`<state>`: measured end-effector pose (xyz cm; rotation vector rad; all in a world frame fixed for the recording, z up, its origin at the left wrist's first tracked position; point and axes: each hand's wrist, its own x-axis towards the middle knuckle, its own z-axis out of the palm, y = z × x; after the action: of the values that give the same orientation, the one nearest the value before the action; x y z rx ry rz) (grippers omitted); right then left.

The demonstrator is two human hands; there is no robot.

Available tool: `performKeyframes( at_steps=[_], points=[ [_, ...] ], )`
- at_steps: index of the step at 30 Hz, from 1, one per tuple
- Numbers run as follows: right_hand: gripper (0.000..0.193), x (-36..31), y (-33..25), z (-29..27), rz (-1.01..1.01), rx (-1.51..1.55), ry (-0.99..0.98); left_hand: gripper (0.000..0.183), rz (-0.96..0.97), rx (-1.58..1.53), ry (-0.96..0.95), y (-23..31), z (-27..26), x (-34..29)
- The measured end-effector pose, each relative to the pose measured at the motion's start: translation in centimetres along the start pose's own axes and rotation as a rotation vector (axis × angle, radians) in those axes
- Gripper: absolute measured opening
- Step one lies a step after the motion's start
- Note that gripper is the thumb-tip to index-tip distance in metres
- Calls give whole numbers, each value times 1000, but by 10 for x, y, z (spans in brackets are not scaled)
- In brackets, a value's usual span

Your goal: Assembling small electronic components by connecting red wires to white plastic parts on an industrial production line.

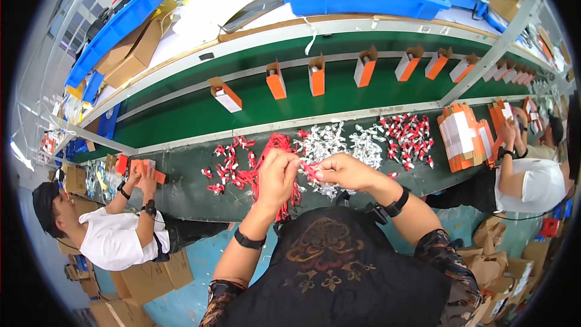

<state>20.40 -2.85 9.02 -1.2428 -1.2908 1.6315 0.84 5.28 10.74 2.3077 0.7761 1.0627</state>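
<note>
In front of my chest, my left hand is closed in a pinch, its fingertips at one end of a small red cord. The cord's other side is pinched between the thumb and fingers of my right hand. Just beyond and beneath my left hand lies a heap of long red cords. White bundled cords are piled past my right hand. Small red-and-white cord bundles form another heap to the right, and looser red-and-white bundles are scattered left of the red cords.
Open orange-and-white boxes stand spaced along the green conveyor belt. Flattened boxes are stacked at the right. A blue tray sits on the shelf above. Co-workers are at the left and right, both handling boxes.
</note>
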Motion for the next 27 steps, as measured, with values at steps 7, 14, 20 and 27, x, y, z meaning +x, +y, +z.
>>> performKeyframes(
  at_steps=[7, 14, 20, 27],
  points=[
    [22, 0, -7, 23, -287, 776, 249, 17, -516, -562, -142, 20, 37, -33],
    [9, 0, 0, 20, -634, -873, 731, 10, -180, 70, -163, 30, 2, -13],
    [25, -10, -11, 14, -30, 670, -98, 12, -641, -900, -105, 9, 7, -17],
    [12, 10, -22, 34, -365, -269, 499, 21, -991, -1554, 224, 26, 30, -21]
  ],
)
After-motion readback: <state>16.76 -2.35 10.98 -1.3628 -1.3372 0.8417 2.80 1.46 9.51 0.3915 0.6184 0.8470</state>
